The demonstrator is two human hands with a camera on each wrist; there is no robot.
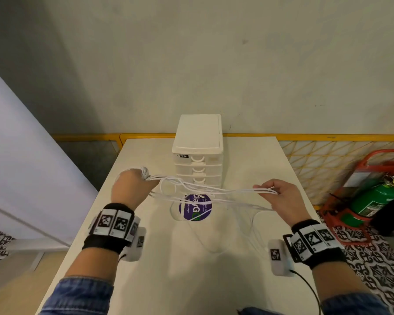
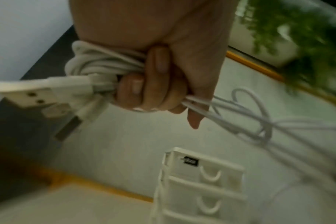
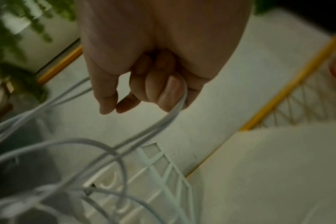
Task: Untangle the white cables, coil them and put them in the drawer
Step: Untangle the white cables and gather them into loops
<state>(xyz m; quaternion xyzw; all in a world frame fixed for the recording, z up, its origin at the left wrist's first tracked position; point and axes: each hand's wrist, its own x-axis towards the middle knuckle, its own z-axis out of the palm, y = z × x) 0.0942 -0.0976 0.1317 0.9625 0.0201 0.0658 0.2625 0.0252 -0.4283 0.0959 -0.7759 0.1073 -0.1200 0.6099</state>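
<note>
Several white cables (image 1: 214, 190) stretch in the air between my two hands, above the white table (image 1: 191, 280). My left hand (image 1: 132, 185) grips a coiled bundle of cables (image 2: 98, 66) in its fist, with USB plugs (image 2: 29, 91) sticking out of the side. My right hand (image 1: 280, 196) holds the other end, its curled fingers (image 3: 163, 91) hooked round the strands (image 3: 175, 112). Loose loops hang down and lie on the table near my right wrist (image 1: 255, 223). The white drawer unit (image 1: 198, 151) stands at the back of the table, all drawers shut.
A clear cup with a purple round label (image 1: 195, 206) stands under the cables, in front of the drawer unit. A yellow rail (image 1: 328, 137) runs behind the table. A green fire extinguisher (image 1: 373, 201) in a red stand is on the floor at right.
</note>
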